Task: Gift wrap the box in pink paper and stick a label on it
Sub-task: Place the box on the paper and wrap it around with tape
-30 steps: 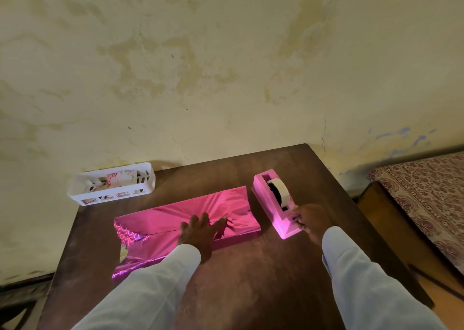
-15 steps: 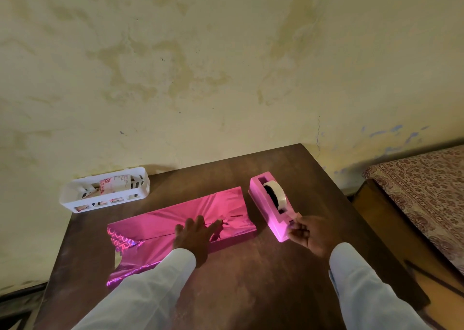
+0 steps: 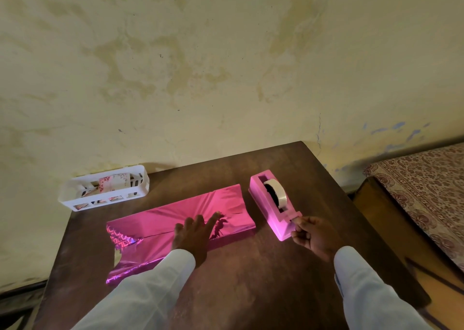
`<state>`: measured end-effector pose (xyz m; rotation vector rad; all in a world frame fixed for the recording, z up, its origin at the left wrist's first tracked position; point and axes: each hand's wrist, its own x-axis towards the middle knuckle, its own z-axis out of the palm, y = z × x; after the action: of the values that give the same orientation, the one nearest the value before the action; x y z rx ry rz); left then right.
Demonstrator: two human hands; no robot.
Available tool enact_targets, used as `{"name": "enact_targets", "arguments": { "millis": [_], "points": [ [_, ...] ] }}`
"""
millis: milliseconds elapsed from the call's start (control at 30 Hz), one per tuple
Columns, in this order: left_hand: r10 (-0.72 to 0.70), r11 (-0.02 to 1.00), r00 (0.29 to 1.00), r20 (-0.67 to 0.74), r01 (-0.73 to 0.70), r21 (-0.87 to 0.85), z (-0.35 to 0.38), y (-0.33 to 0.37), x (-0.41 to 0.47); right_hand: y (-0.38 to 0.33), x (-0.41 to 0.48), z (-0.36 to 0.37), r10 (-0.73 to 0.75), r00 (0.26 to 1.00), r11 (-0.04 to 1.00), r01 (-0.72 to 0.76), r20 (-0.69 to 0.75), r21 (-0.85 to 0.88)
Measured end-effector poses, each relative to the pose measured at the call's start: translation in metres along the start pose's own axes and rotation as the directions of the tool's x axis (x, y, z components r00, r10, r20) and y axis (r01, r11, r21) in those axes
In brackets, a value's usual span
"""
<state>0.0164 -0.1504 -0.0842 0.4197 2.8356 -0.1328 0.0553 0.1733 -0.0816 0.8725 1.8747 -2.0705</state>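
A long box wrapped in shiny pink paper (image 3: 175,214) lies across the brown table (image 3: 251,279). Its left end is still loose, with paper flaps spread on the table. My left hand (image 3: 194,234) presses flat on the top of the wrapped box, fingers straight. A pink tape dispenser (image 3: 272,206) with a white roll stands to the right of the box. At the dispenser's front cutter, my right hand (image 3: 313,234) pinches the free end of the tape. The box itself is hidden under the paper.
A white slotted basket (image 3: 105,188) with floral cards or labels sits at the table's back left, against the stained wall. A bed with a patterned cover (image 3: 424,191) stands close to the table's right edge.
My right hand has drawn back slightly from the dispenser's front, still pinching the tape end. My left hand stays pressed on the wrapped box. The view shifted a little.
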Motion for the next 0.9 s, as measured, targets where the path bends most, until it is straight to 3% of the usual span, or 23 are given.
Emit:
{"name": "enact_targets", "arguments": {
  "millis": [267, 467, 633, 733, 800, 900],
  "points": [
    [0.011, 1.000, 1.000, -0.001, -0.011, -0.015, 0.001, -0.001, 0.000, 0.004, 0.003, -0.004, 0.039, 0.996, 0.996, -0.045, 0.080, 0.079],
    [0.015, 1.000, 1.000, 0.005, -0.015, -0.022, 0.001, -0.002, 0.000, 0.012, 0.004, 0.002, 0.014, 0.999, 0.998, -0.013, -0.030, 0.060],
    [0.020, 0.999, 1.000, 0.005, -0.020, -0.025, 0.000, -0.002, -0.002, 0.030, 0.006, 0.003, 0.082, 0.974, 0.958, -0.136, -0.211, -0.254],
    [0.029, 0.999, 0.999, -0.019, -0.029, -0.029, 0.002, -0.003, -0.003, 0.034, -0.006, 0.005, 0.031, 0.955, 0.977, -0.092, -0.294, -0.194],
    [0.030, 0.999, 0.999, -0.013, -0.030, -0.018, 0.003, -0.002, -0.004, 0.028, -0.017, 0.013, -0.025, 0.964, 0.982, -0.026, -0.266, -0.186],
    [0.033, 0.999, 0.998, -0.046, -0.035, -0.027, 0.004, -0.002, -0.009, 0.017, -0.035, 0.045, -0.065, 0.992, 0.985, 0.046, -0.111, -0.168]
  ]
}}
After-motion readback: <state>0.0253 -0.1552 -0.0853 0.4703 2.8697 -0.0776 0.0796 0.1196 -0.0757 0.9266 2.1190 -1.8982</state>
